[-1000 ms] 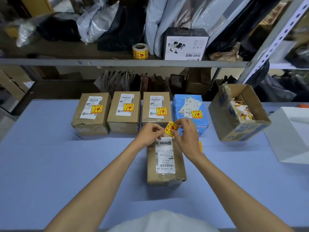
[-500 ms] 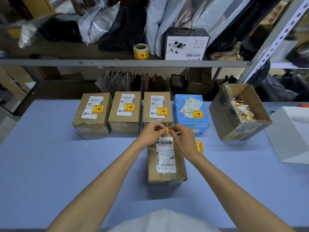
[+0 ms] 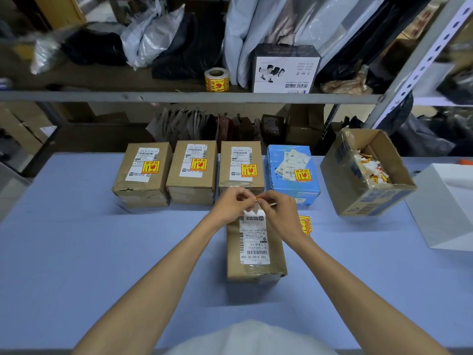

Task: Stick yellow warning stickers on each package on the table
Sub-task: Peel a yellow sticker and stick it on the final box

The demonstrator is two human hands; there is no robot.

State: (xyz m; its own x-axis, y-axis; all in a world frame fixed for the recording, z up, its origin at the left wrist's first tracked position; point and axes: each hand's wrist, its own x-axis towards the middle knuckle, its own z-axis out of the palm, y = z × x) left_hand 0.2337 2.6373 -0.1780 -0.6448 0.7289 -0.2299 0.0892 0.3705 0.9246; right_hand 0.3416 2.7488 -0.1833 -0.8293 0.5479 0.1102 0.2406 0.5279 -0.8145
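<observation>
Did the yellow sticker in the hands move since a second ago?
Yes. The sticker turned edge-on and dropped slightly toward the near box, between the left hand and right hand.

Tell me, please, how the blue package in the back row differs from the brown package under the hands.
The blue package already wears a yellow sticker; the brown package has none. The blue package sits in the back row; the brown package lies alone nearer the person, its label facing the other way. Both carry white shipping labels.
</observation>
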